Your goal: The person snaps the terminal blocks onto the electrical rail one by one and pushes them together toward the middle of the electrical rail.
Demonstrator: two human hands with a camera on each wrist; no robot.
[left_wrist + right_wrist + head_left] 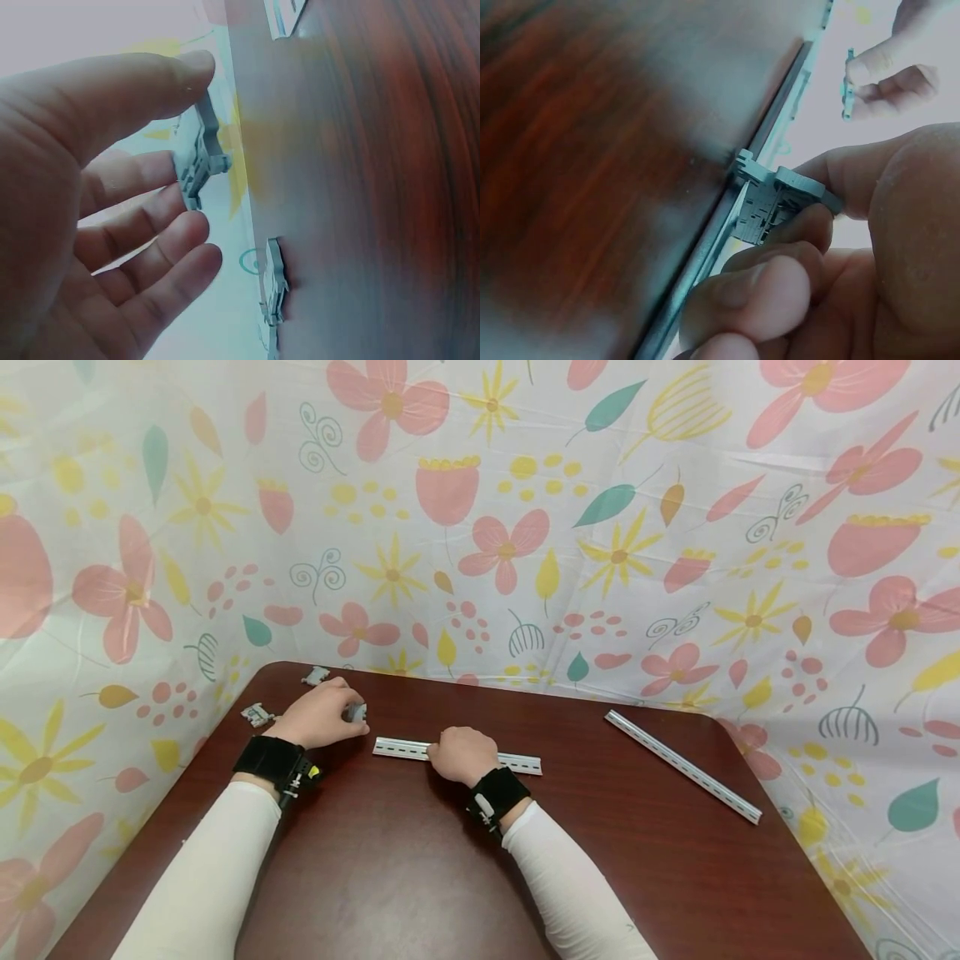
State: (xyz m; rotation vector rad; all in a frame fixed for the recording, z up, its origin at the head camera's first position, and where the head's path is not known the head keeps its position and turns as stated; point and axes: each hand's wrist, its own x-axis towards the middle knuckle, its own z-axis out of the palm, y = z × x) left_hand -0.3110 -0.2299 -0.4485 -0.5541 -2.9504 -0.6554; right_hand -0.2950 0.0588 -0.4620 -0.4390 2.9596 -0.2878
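My left hand (321,717) pinches a grey DIN rail terminal block (196,154) between thumb and fingers, held above the table at the left. Its remaining fingers are spread a little in the left wrist view. A slotted metal DIN rail (401,748) lies across the middle of the table. Over that rail, my right hand (463,755) grips another grey terminal block (765,202), whose foot meets the rail's edge in the right wrist view. Whether it is clipped on, I cannot tell. The head view hides this block behind the hand.
Two more terminal blocks, one nearer (257,716) and one farther (316,676), lie at the table's back left. A second, longer DIN rail (682,766) lies slantwise on the right of the brown table (390,877). A flowered curtain (510,543) hangs behind.
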